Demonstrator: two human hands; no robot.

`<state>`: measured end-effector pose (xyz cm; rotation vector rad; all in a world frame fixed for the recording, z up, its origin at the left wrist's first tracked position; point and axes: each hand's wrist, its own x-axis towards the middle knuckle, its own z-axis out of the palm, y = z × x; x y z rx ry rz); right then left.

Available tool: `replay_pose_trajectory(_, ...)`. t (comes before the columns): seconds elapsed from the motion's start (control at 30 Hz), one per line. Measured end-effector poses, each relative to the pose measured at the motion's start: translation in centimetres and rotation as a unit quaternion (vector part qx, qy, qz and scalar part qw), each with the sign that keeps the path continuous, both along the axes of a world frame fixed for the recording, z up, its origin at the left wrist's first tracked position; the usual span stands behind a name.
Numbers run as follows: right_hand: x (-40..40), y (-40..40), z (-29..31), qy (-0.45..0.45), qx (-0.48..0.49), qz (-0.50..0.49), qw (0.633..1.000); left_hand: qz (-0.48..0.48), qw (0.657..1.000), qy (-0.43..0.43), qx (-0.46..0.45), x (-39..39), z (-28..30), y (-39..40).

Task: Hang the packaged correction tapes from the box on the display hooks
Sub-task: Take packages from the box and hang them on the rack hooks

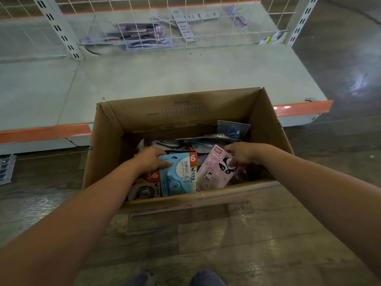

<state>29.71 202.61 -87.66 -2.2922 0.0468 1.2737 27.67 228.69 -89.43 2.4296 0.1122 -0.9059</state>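
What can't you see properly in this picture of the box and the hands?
- Head view: the left hand fingertips are tucked behind the blue packet.
- The right hand covers part of the pink panda packet.
- Packets deeper in the cardboard box are shadowed and overlapped.
- Packets behind the wire grid are blurred.
- No display hooks can be made out.

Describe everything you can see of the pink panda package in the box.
The pink panda package is a flat, glossy pack that looks like plastic film, printed with "PANDA" and black-and-white panda cartoons; a round tape dispenser shows faintly through its lower part. It stands tilted in the cardboard box, at the near right, beside a blue correction tape package. The right hand grips its upper right edge, fingers curled over the front.
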Motion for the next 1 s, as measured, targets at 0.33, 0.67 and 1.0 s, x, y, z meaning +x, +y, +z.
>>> replay_pose_trajectory(0.33,0.1,1.0,-0.1,-0.009,0.059,-0.130,0.990,-0.081,0.995,-0.045,0.043,-0.4,0.8,0.3)
replay_pose_trajectory(0.67,-0.8,1.3,5.3,-0.015,0.261,-0.356,0.897,0.318,0.907,-0.113,-0.250,-0.5,6.0,0.9)
replay_pose_trajectory(1.0,-2.1,2.9,24.4,-0.025,0.277,-0.388,0.879,0.396,0.863,-0.083,-0.304,-1.5,26.7,1.9)
